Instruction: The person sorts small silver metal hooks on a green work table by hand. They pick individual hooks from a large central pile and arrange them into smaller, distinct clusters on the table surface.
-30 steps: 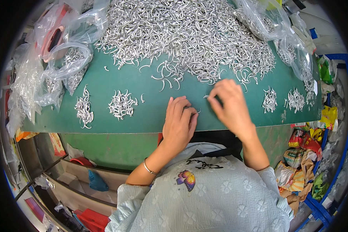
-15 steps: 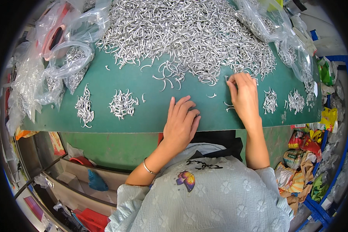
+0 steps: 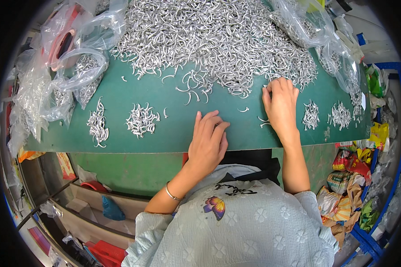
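Observation:
A large heap of small curved silvery metal pieces [image 3: 200, 40] spreads over the far part of the green table [image 3: 173, 129]. My right hand [image 3: 280, 104] is at the heap's lower right edge, palm down, its fingers bent and closed. Its fingertips are mostly hidden, so what they hold does not show. Just left of that wrist lie a couple of loose curved pieces [image 3: 264, 122]. My left hand [image 3: 207, 140] rests near the table's front edge with fingers apart and slightly bent, holding nothing. Between the hands lies a single curved piece [image 3: 243, 110].
Two small piles, an elongated one [image 3: 98, 123] and a rounder one [image 3: 141, 120], lie on the left. Two more, a small pile [image 3: 311, 115] and its neighbour [image 3: 341, 116], lie on the right. Clear plastic bags [image 3: 87, 73] and scissors with pink handles [image 3: 62, 46] are at the far left.
My right hand has shifted slightly away from me, toward the heap, and its fingers are more bunched. My left hand has barely moved.

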The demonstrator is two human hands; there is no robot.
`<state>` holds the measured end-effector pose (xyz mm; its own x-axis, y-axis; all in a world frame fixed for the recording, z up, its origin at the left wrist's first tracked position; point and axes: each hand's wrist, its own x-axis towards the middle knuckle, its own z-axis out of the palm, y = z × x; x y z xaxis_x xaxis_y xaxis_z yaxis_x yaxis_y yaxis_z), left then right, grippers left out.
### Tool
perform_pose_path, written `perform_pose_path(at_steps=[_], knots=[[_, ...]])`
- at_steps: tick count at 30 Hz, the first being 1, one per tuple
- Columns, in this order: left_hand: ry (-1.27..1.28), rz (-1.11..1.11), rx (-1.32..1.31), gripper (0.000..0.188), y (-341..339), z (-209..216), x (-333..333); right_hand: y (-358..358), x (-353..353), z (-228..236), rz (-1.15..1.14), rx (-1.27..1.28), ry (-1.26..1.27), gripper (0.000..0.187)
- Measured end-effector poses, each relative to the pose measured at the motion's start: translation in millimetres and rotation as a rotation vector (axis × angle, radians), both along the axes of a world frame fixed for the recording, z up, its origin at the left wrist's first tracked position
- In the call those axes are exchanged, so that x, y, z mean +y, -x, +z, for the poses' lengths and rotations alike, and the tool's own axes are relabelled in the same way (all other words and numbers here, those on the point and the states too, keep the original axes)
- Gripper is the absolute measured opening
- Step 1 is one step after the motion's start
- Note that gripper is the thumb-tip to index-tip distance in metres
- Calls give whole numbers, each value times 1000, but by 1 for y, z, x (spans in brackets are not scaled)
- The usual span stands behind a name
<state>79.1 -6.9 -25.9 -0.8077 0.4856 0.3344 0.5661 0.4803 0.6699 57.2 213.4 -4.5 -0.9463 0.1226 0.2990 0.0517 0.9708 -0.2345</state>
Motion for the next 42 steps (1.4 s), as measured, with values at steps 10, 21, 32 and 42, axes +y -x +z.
perform_pose_path(at_steps=[10, 21, 32, 42], knots=[[30, 1, -7, 54, 1, 7, 3, -2, -37, 11, 298, 7, 365, 12], [3, -24, 9, 29, 1, -3, -2, 10, -20, 4, 223, 117, 229, 9], [141, -49, 27, 41, 2, 2, 0, 6, -25, 19, 280, -6, 345, 11], [0, -20, -1, 26, -1, -4, -1, 9, -6, 14, 226, 12, 159, 6]])
